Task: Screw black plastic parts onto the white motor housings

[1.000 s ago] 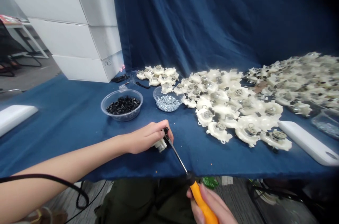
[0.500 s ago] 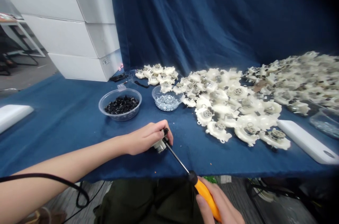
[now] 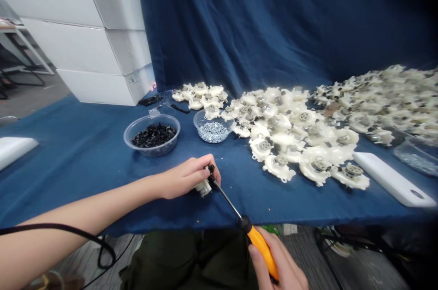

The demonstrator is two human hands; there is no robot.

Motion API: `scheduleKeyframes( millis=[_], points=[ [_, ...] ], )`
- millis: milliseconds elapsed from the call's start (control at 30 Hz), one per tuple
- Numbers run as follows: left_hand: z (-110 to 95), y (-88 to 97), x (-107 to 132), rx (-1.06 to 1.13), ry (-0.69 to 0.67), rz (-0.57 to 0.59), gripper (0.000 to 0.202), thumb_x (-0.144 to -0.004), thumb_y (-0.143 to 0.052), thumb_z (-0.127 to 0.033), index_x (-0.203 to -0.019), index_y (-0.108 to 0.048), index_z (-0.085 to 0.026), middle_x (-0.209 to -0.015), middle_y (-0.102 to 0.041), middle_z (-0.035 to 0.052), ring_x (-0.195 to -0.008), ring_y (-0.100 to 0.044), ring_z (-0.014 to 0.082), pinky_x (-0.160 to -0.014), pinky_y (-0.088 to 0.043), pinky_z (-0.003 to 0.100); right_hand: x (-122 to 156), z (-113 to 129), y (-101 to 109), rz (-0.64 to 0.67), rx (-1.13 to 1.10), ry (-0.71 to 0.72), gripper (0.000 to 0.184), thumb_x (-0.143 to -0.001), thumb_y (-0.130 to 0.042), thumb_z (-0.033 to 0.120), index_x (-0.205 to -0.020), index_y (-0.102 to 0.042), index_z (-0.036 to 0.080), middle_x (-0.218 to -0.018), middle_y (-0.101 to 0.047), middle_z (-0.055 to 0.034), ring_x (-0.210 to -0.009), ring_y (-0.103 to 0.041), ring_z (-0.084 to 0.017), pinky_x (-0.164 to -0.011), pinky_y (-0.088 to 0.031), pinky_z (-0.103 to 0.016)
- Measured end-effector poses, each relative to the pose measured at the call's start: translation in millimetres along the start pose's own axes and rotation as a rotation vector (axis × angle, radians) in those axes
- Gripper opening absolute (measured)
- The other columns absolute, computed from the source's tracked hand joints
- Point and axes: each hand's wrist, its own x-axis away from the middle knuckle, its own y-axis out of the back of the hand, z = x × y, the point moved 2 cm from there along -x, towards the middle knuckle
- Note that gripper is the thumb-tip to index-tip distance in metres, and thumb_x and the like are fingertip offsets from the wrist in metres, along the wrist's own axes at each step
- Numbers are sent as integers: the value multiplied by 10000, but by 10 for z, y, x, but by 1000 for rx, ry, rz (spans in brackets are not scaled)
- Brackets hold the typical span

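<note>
My left hand (image 3: 196,172) is closed around a cream plastic part (image 3: 204,189) with a small black piece (image 3: 211,169) on it, just over the near side of the table. The fingers cover most of that part. In my right hand (image 3: 282,262) is a screwdriver (image 3: 262,251) with an orange and black handle. Its metal shaft slants up and left, and the tip meets the black piece by my left fingers. Whether a screw sits there is hidden.
A clear bowl of black pieces (image 3: 127,138) and a clear bowl of small screws (image 3: 196,126) stand beyond my left hand. Cream plastic housings (image 3: 280,166) lie heaped at centre and right. A white plastic slab (image 3: 390,180) lies at right; white boxes (image 3: 92,52) stack at left.
The whole view has shifted slightly, so most things appear a little further left. Both hands keep their grips, and the screwdriver tip stays at the black piece.
</note>
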Motion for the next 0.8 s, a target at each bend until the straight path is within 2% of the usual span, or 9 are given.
scheduleKeyframes(
  millis=[133, 400, 667, 800],
  points=[
    [-6, 1, -5, 0, 4, -6, 269, -1024, -366, -385, -989, -554, -197, -1077, -719, 82, -970, -650, 193, -941, -513, 361, -8, -2, -10, 28, -99, -38, 317, -968, -592, 433, -1100, -721, 176, -1061, -776, -92, -957, -760, -205, -819, -592, -235],
    [5, -2, -7, 15, 17, -11, 297, -1017, -385, -401, -1017, -593, -188, -1077, -728, 85, -995, -658, 200, -949, -513, 354, -14, 8, -21, 61, -159, -110, 324, -971, -581, 444, -1099, -723, 183, -1071, -773, -92, -948, -758, -201, -818, -593, -221],
    [2, 0, -6, 4, 22, 0, 319, -1024, -371, -401, -1055, -601, -182, -1089, -719, 77, -992, -651, 199, -940, -500, 341, -4, 28, -41, 29, -157, -98, 315, -959, -600, 435, -1082, -725, 173, -1043, -773, -101, -925, -758, -217, -790, -600, -240],
    [-27, -6, 8, -10, 13, 1, 311, -1034, -351, -400, -1017, -570, -180, -1097, -712, 80, -991, -642, 203, -931, -490, 337, 43, 2, -63, -18, -101, -109, 286, -955, -612, 421, -1087, -730, 197, -1068, -777, -70, -984, -748, -213, -862, -568, -226]
  ],
)
